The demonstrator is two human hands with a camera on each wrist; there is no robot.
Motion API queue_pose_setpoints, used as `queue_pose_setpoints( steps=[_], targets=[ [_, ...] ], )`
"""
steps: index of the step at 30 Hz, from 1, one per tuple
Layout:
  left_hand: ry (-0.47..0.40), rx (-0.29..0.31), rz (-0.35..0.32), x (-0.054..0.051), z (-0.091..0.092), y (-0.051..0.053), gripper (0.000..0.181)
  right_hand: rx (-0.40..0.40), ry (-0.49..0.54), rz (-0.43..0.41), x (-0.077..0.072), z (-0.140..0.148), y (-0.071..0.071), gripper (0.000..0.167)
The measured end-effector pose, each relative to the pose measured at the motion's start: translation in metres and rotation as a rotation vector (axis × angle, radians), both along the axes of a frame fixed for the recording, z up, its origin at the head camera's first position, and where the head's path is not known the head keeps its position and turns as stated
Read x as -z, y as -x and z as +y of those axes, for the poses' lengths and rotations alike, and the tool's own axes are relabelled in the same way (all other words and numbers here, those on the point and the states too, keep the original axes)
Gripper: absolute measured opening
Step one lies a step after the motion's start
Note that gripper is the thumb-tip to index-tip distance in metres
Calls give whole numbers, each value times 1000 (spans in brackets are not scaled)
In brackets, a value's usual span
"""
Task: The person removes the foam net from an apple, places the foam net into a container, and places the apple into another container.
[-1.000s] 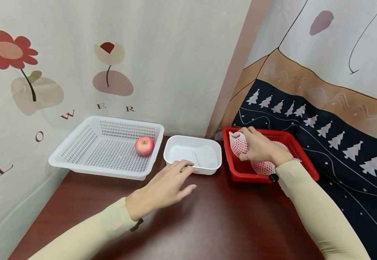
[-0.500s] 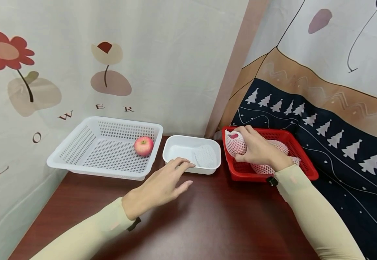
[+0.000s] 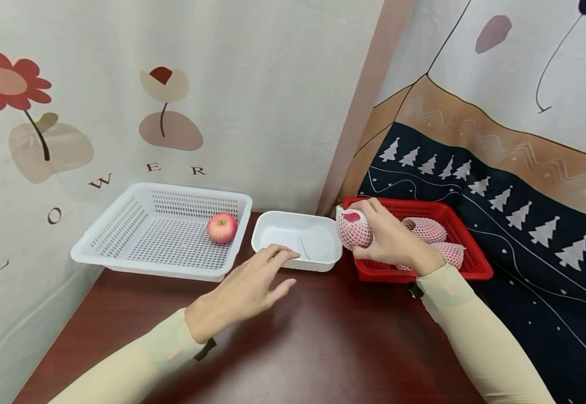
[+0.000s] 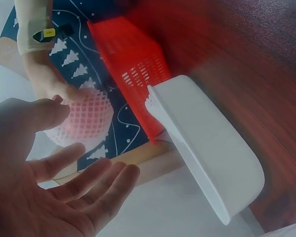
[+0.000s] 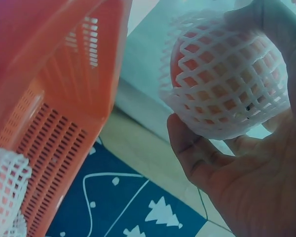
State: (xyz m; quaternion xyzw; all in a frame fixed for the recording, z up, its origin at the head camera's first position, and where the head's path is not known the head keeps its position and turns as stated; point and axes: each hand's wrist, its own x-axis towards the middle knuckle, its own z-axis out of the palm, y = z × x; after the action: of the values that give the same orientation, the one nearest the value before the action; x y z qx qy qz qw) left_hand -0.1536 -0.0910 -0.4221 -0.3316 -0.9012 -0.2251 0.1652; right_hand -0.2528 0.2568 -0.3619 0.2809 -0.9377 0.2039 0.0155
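- Right hand (image 3: 391, 238) curled round a netted fruit (image 3: 353, 230), thumb and fingers pinching from the right; held up over or just beside the left rim of the red basket (image 3: 376, 275), right of centre in the head view.
- Probably an apple: moderate weight, stiff inside, likely to bruise if dropped or squeezed hard.
- Foam net (image 5: 202, 106) soft, springy, near weightless; may slide on smooth skin. Better to hold through it onto the wide middle, not by the loose edge.
- Red skin showing at the net's upper gap in the head view; likely the easiest spot for getting at bare fruit.
- Left hand (image 3: 245, 294) spread, holding nothing, lower centre of frame by the front of the white tray (image 3: 280, 235). Tray contact: can't tell.
- Loose net (image 3: 318, 242) lying in the tray's right half.
- More netted fruit (image 3: 424, 229) in the red basket, partly hidden behind the right hand.
- Bare apple (image 3: 222, 228) at right end of the white basket (image 3: 172, 238), left of frame.
- In the way: red rim close below, tray wall just left, left hand low in front over the counter (image 3: 333, 348).
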Motion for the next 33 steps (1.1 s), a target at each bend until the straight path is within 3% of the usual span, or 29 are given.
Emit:
queue_pose_setpoints(
  steps=[9,24,33],
  targets=[
    [-39,3,37,-4,-3,1,46,-73,47,20,5,-16,-11,91],
    [-176,71,182,-11,0,2,40,-199,9,106,7,-41,-28,90],
    [-234,108,223,-14,4,3,35,-248,-15,136,10,-52,-35,87]
  ],
)
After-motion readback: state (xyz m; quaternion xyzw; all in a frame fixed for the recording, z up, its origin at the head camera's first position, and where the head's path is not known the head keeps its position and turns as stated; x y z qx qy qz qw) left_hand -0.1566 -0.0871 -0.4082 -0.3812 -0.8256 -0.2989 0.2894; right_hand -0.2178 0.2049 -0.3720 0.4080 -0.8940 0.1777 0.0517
